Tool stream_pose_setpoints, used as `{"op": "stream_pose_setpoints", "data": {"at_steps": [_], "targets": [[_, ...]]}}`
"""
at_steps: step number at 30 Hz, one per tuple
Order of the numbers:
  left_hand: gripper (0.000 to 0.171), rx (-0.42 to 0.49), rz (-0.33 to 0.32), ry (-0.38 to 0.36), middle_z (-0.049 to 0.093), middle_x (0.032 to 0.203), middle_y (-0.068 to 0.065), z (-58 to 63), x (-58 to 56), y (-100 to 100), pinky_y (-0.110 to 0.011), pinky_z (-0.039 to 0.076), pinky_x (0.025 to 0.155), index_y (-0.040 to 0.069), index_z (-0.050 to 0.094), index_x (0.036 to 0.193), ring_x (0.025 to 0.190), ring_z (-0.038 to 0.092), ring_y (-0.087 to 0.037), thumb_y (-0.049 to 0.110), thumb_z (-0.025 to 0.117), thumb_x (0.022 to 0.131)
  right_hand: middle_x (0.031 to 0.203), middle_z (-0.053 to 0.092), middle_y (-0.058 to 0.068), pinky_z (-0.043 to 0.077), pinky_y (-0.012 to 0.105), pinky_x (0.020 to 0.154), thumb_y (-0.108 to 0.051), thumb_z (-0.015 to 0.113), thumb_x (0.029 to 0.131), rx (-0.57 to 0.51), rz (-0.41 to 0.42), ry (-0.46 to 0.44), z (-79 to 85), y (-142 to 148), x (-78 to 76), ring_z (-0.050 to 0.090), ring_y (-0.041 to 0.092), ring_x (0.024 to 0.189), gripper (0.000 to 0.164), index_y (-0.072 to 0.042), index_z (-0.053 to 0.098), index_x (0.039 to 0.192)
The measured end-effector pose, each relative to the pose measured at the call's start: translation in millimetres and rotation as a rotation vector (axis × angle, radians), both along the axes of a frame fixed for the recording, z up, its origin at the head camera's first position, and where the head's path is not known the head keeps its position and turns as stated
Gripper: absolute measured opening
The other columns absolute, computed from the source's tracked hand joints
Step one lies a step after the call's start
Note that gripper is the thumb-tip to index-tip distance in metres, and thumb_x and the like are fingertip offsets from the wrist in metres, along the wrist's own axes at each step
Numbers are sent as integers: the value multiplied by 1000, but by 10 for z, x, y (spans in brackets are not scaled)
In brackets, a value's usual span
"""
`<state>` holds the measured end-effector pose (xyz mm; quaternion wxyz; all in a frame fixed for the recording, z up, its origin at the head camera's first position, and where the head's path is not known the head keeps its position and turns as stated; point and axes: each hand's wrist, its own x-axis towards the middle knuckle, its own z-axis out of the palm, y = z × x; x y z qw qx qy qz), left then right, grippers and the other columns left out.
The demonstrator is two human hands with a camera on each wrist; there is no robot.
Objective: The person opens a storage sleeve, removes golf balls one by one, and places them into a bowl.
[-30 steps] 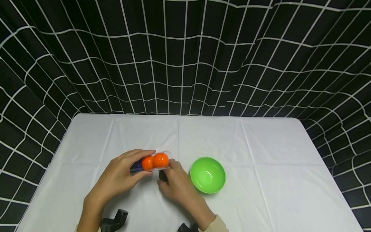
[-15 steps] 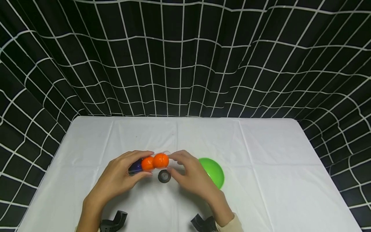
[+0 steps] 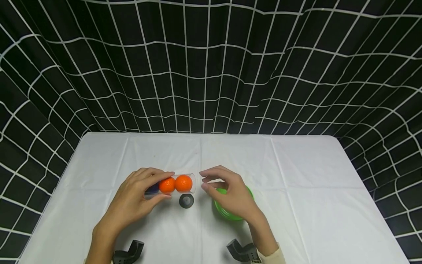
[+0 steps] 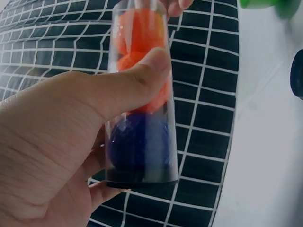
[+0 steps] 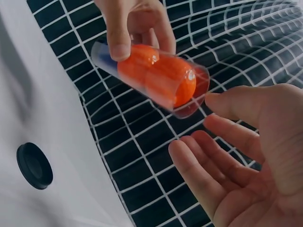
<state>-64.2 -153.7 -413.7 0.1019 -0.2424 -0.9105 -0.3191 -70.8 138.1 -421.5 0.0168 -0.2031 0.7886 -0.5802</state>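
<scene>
My left hand point(image 3: 132, 198) grips a clear plastic tube point(image 4: 173, 156) near its closed, dark-bottomed end. Inside are a dark blue ball point(image 4: 139, 142) at the bottom and two orange balls point(image 3: 183, 183) in a row above it. The tube's open end points right, toward my right hand point(image 3: 235, 196). That hand is just off the rim, fingers loosely bent and nothing between them. In the right wrist view, the thumb tip looks very near the rim; touching or not, I cannot tell. A round black cap point(image 3: 186, 201) lies on the table below the tube.
Partly hidden under my right hand stands a green bowl point(image 3: 227, 214); its inside is mostly covered. A white cloth covers the table point(image 3: 296, 165). Behind and at the sides hangs a black curtain point(image 3: 217, 91) with white grid lines.
My right hand has left the black cap, passed by the tube's open end and drawn back right, over the bowl. The left hand still holds the tube, which now points more levelly right.
</scene>
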Motion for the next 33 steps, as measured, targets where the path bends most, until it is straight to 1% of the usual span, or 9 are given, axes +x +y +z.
{"op": "stream_pose_setpoints", "data": {"at_steps": [5,9,12,15,17,22,24,29,33], "targets": [[54,-35,19,41,73,120,8,12,19,-10,-45,48,104,30,74,132,117,64,-17,39,91,82,126,72,10,64,31,96,-6,78,95,-70,36,-58,-1,-34,12,76,35,109,32,-9,74,126],[53,-65,35,108,73,119,5,24,30,-18,-43,47,103,29,76,130,115,63,-19,33,93,80,128,70,13,64,32,97,-6,78,94,-98,47,-68,-31,-74,8,74,29,112,34,-6,72,128],[54,-91,45,176,73,118,2,48,34,-14,-43,47,101,27,77,127,113,63,-22,26,96,77,130,69,19,63,32,98,-5,78,94,-121,62,-81,-53,-107,0,72,34,118,37,-3,70,130],[56,-105,46,216,73,117,1,64,33,-8,-44,48,100,27,78,126,112,64,-24,21,97,75,132,68,20,63,31,99,-3,77,94,-138,79,-95,-68,-135,-9,68,43,123,39,-2,68,132],[56,-105,48,221,73,117,1,73,34,-8,-44,47,100,27,78,126,112,64,-24,20,98,74,132,69,18,63,32,99,-2,77,94,-139,87,-96,-81,-148,-15,68,41,124,39,-2,68,132],[54,-105,53,217,74,117,1,88,39,-5,-44,47,100,27,78,125,113,65,-24,22,97,75,132,70,15,63,32,98,-3,77,94,-130,94,-89,-95,-162,-19,71,26,122,39,-3,68,132],[53,-101,50,213,74,117,2,89,39,-5,-44,47,100,27,78,125,113,65,-23,24,97,76,132,70,15,63,33,98,-3,78,94,-134,100,-81,-100,-164,-20,72,24,121,40,-3,68,132],[50,-90,42,198,74,118,4,87,37,-5,-41,47,100,27,78,125,113,64,-19,29,95,78,132,71,14,64,34,97,-3,78,94,-141,106,-66,-112,-163,-20,72,23,120,40,-6,69,132],[51,-99,45,205,74,118,3,89,41,-8,-43,47,100,27,78,125,114,65,-21,27,96,77,132,71,14,64,34,97,-2,78,93,-142,105,-67,-110,-165,-19,72,24,120,40,-5,69,132]]}}
